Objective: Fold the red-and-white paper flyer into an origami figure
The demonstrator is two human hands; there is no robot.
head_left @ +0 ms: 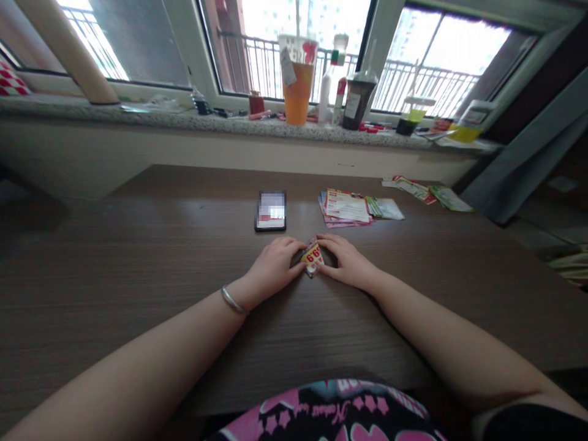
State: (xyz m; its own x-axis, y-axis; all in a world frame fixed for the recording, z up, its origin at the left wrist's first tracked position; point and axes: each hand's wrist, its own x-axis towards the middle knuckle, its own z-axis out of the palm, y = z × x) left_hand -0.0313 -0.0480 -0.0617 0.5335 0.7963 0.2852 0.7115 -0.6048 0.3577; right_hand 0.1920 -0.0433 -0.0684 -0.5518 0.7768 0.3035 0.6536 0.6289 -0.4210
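Observation:
A small folded piece of printed paper (313, 258), red and yellow with digits on it, lies on the dark wooden table (138, 257). My left hand (274, 265) and my right hand (345, 260) rest on the table on either side of it. Both hands have their fingers curled in and pinch the folded paper's edges. A silver bangle (233, 301) circles my left wrist.
A phone (271, 210) lies face up just beyond my hands. Stacks of printed leaflets (345, 207) sit to its right, more leaflets (420, 190) further right. On the windowsill (184, 119) stand an orange drink cup (297, 79), bottles and a dark cup (357, 98).

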